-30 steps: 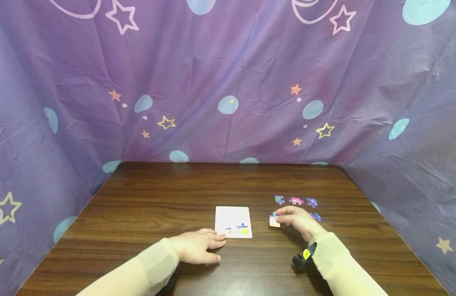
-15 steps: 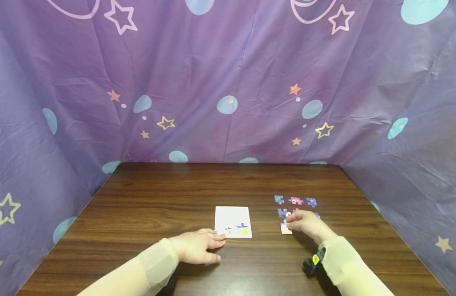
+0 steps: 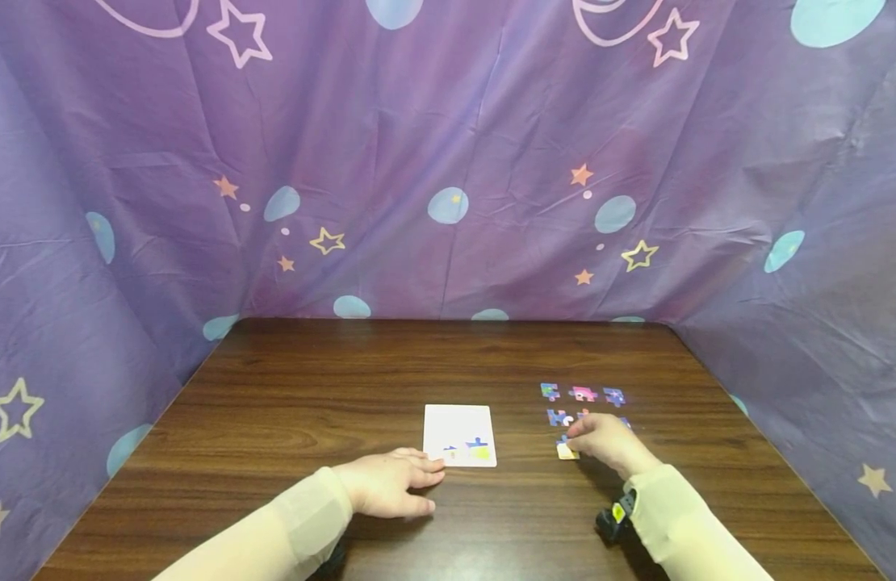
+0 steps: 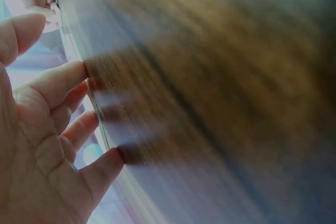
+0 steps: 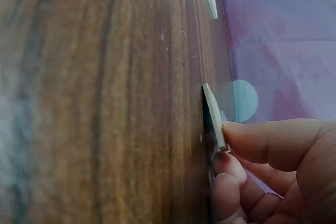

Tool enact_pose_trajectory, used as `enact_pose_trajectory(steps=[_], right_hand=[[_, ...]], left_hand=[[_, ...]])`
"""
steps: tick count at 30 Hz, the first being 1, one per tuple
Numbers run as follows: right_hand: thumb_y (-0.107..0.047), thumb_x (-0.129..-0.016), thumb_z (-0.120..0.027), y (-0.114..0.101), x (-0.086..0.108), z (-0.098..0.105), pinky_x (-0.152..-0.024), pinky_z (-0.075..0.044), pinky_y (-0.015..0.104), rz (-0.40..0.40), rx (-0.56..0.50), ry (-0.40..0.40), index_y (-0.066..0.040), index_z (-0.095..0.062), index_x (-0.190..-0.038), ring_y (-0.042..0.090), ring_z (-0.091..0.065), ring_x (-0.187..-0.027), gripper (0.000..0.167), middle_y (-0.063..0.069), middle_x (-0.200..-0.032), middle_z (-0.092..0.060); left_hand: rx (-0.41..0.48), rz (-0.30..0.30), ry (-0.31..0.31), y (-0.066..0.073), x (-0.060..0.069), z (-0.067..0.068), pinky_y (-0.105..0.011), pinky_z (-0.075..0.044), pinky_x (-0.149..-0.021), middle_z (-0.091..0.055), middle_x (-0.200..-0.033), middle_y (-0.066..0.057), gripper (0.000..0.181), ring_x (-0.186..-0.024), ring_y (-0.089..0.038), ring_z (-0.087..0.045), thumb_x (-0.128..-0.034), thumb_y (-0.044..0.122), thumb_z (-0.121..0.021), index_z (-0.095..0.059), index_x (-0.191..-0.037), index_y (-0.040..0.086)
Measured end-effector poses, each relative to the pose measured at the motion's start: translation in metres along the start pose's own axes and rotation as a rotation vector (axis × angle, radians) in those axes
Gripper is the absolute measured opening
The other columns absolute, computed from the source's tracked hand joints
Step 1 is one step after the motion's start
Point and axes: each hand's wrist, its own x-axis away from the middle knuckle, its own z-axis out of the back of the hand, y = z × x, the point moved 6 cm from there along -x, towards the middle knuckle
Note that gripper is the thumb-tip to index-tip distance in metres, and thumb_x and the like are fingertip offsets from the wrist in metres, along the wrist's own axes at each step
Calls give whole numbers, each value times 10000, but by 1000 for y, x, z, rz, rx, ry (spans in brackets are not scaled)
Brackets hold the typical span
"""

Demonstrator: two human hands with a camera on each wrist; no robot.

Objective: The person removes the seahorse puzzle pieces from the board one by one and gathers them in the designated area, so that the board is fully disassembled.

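My right hand (image 3: 609,442) pinches a jigsaw puzzle piece (image 3: 567,450) between thumb and fingers, just in front of the other loose pieces. It is blue at the top and whitish-yellow below. In the right wrist view the piece (image 5: 214,116) appears edge-on and tilted, with a dark shadow beside it. Palm down, my left hand (image 3: 391,484) lies on the table, fingers spread and fingertips at the near left corner of a white square puzzle board (image 3: 455,424). Blue and yellow pieces (image 3: 479,450) lie along the board's near edge.
Several loose puzzle pieces lie in rows on the right, including a pink one (image 3: 582,394) and a blue one (image 3: 558,417); my right hand partly covers some. The brown wooden table (image 3: 310,379) ends at a purple patterned curtain (image 3: 390,161) at the back and sides.
My right hand has carried the puzzle piece right and slightly toward me, uncovering a blue piece behind it. In the last half second it shifted only slightly. My left hand stayed put.
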Motion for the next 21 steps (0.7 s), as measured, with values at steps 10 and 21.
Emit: enact_pose_trajectory(steps=[10, 21], right_hand=[[-87, -772, -727, -28, -1, -2, -661, -452, 311, 74, 48, 42, -8, -665, -829, 145, -543, -716, 115, 19, -767, -639], [-77, -791, -729, -76, -22, -58, -728, -460, 311, 96, -156, -26, -21, -693, -886, 140, -574, -778, 115, 13, -839, -673]], left_hand=[[-1, 0, -1, 1, 0, 0, -367, -264, -1143, -349, -1517, 122, 596, -1406, -148, -299, -921, 542, -485, -502, -1414, 207], [-13, 0, 9, 0, -1, 0, -355, -275, -1137, -365, -1510, 115, 591, -1398, -147, -316, -919, 535, -488, -513, -1406, 201]])
